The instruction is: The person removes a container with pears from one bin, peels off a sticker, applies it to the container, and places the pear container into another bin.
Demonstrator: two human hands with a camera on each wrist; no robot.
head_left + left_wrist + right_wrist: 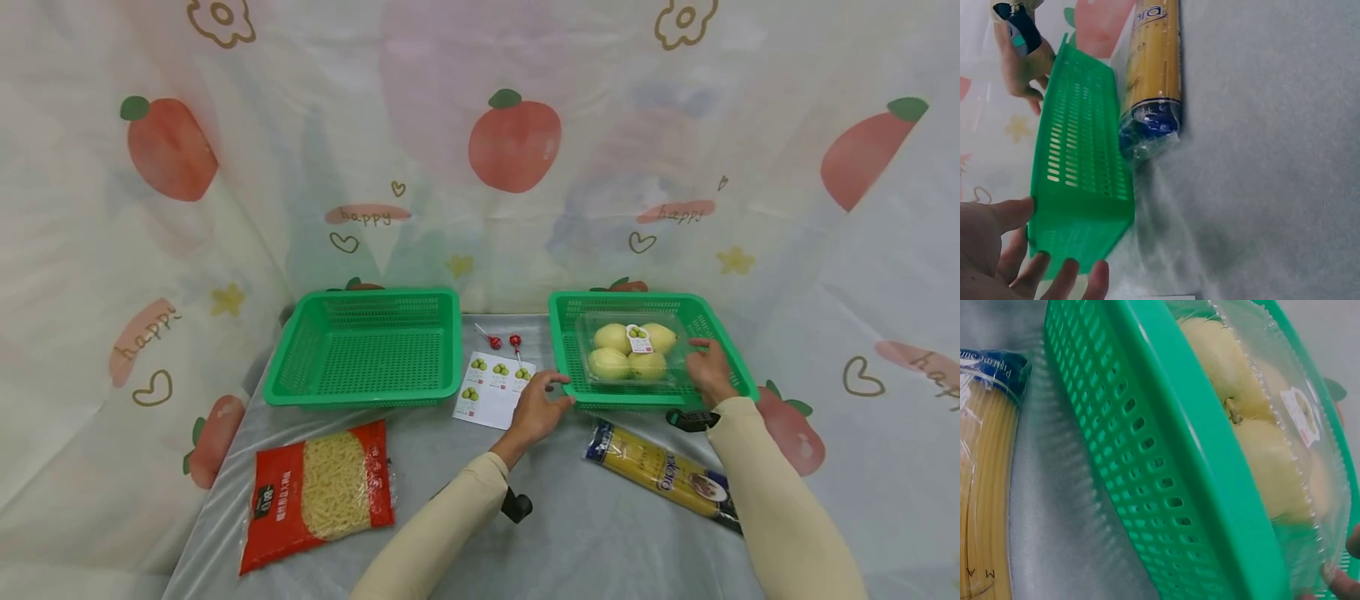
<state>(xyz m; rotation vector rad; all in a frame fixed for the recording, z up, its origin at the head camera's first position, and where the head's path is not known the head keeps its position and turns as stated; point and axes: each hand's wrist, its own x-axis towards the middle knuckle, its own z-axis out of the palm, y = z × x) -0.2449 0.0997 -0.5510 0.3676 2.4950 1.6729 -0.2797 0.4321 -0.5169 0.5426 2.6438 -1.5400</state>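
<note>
Two green mesh baskets side by side at mid-frame on a grey-covered table (585, 533). Left basket (365, 346), left of centre: no contents visible. Right basket (723, 350), right of centre: one clear clamshell box (632, 348) holding four pale yellow-green pears, one label on the lid.

Left hand (538, 406), centre of frame: forearm extended forward in a beige sleeve, fingers and thumb curled round the near left corner of the right basket, grasping its rim. Right hand (707, 370), right of centre: reaching over the near right rim, fingers loosely bent against the right side of the clamshell box, touching it; whether gripping it, cannot tell.

Between the baskets: one white sticker sheet (491, 388) and two red lollipops (504, 340). Lower left of frame: one red bag of short pasta (318, 493), lying flat. Lower right, just in front of the right basket: one packet of spaghetti (663, 473), lying slantwise, its dark end close to the basket wall in the left wrist view.
</note>
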